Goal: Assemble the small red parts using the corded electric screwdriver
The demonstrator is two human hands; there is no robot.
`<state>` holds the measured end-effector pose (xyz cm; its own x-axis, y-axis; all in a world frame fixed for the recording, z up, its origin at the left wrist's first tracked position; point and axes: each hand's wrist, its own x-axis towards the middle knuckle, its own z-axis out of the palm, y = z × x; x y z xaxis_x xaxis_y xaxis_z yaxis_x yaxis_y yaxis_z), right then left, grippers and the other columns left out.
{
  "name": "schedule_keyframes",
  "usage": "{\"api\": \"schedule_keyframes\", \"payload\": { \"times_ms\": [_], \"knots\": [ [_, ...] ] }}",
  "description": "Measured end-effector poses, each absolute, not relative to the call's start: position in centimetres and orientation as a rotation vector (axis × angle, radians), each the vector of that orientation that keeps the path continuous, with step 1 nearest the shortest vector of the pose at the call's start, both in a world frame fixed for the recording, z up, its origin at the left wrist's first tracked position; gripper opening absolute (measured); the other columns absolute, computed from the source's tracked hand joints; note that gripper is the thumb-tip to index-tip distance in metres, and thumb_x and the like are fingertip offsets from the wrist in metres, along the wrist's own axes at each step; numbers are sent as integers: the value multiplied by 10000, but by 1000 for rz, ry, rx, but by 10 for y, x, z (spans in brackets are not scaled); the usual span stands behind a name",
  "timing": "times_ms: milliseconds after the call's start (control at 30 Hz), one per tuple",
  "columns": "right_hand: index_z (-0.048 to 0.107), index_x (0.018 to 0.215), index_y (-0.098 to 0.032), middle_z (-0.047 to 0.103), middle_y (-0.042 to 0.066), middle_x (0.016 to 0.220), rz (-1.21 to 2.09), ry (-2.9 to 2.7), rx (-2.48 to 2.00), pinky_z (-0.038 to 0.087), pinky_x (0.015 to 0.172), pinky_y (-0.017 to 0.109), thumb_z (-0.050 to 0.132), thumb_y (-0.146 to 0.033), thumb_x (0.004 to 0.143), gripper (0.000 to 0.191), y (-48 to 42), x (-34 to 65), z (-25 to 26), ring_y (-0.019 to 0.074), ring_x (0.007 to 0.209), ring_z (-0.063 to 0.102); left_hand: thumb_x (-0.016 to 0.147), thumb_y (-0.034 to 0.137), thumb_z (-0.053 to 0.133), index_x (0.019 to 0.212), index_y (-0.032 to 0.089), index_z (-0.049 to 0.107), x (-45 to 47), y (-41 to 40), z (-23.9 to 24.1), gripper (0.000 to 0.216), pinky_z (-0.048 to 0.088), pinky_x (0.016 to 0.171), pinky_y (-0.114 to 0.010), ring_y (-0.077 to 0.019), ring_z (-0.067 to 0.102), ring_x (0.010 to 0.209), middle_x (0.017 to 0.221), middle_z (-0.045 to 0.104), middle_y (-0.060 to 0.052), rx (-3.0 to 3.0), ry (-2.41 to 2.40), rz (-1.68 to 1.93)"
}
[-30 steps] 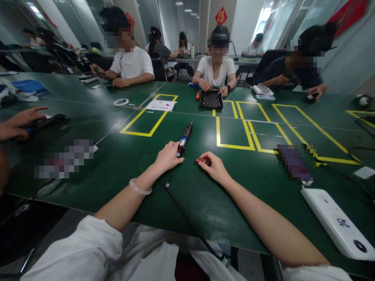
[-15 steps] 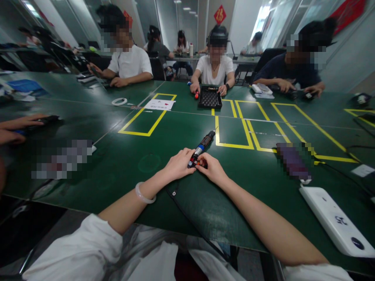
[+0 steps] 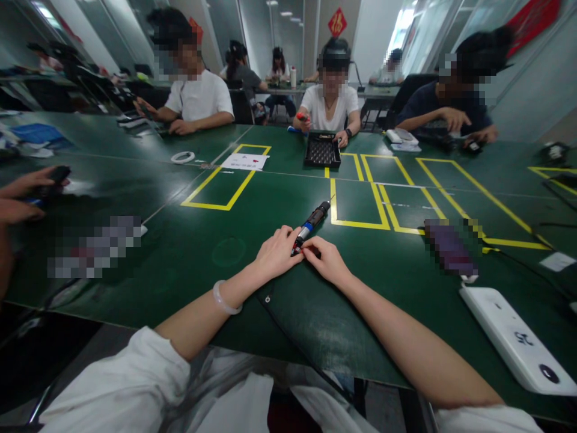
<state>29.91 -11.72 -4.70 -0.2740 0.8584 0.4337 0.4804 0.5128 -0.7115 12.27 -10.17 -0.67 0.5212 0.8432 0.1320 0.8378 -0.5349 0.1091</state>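
Observation:
A black pen-shaped tool [image 3: 312, 221] with a blue and silver band lies on the green table [image 3: 252, 240], its tip pointing away to the right. My left hand [image 3: 276, 255] has its fingers curled round the tool's near end. My right hand [image 3: 327, 258] meets it there, fingers pinched together on a small red-and-black part at that same end; most of that part is hidden by my fingers. A pale bangle [image 3: 224, 298] sits on my left wrist.
Yellow tape rectangles [image 3: 360, 201] mark the table. A white power strip [image 3: 514, 340] lies at the right with a dark pouch [image 3: 448, 246] behind it. A black tray [image 3: 323, 151] stands before a person opposite. Another person's hands [image 3: 27, 192] are at the left edge.
My hands have come together: the right hand brought the small red part to the tool's near end, and the tool swung to point right. The person opposite lifted a red item.

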Motion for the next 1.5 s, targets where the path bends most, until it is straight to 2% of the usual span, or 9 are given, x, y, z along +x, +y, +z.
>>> {"api": "schedule_keyframes", "payload": {
  "times_ms": [233,567,867,1100,1233,1333,1433,1500],
  "knots": [
    [625,885,-190,613,19,813,600,-1910,-1119,433,673,254,524,-165,886,105,-117,301,-46,147,719,570,848,432,596,1420,215,353,102,-83,-7,658,467,825,-365,-272,504,1039,1264,472,-126,2811,1574,204],
    [631,870,-193,622,18,813,625,-1946,-1125,430,688,258,526,-156,882,112,-117,303,-47,150,742,575,856,528,511,1462,222,338,-5,-10,-17,701,432,948,-436,-345,457,1188,1327,413,-155,2416,1944,68],
    [629,870,-193,613,10,795,620,-1956,-1129,416,666,250,532,-156,879,104,-117,302,-47,142,721,567,827,513,553,1443,249,382,-61,19,-26,692,424,963,-389,-320,472,1197,1333,439,-135,2316,2116,166],
    [634,869,-186,611,10,799,625,-1961,-1121,415,676,247,536,-149,879,105,-116,303,-47,138,726,565,778,486,643,1282,176,486,-42,3,-14,612,450,882,-382,-311,545,1094,1218,538,-143,2342,2266,301],
    [634,872,-189,614,11,802,627,-1962,-1136,418,680,249,535,-156,881,105,-116,303,-47,141,733,569,821,486,589,1098,192,569,-35,-5,-6,405,466,804,-358,-280,589,983,1125,583,-115,2210,2320,267],
    [632,874,-190,618,14,811,627,-1968,-1137,422,685,253,529,-162,886,107,-116,303,-46,145,743,570,866,476,523,988,188,609,-32,-9,-1,324,462,823,-389,-294,590,984,1102,596,-120,2211,2311,285],
    [629,870,-192,618,16,810,622,-1976,-1139,424,682,257,527,-164,887,107,-116,303,-46,148,742,570,898,447,474,1017,172,610,-22,-13,3,329,446,873,-431,-314,587,1019,1111,612,-135,2228,2272,509],
    [628,866,-195,620,17,811,622,-1979,-1141,426,680,259,526,-166,887,108,-116,303,-46,148,740,570,909,434,462,1057,166,597,-7,-17,3,335,450,877,-415,-285,608,989,1064,644,-121,2206,2069,720]
  ]
}}
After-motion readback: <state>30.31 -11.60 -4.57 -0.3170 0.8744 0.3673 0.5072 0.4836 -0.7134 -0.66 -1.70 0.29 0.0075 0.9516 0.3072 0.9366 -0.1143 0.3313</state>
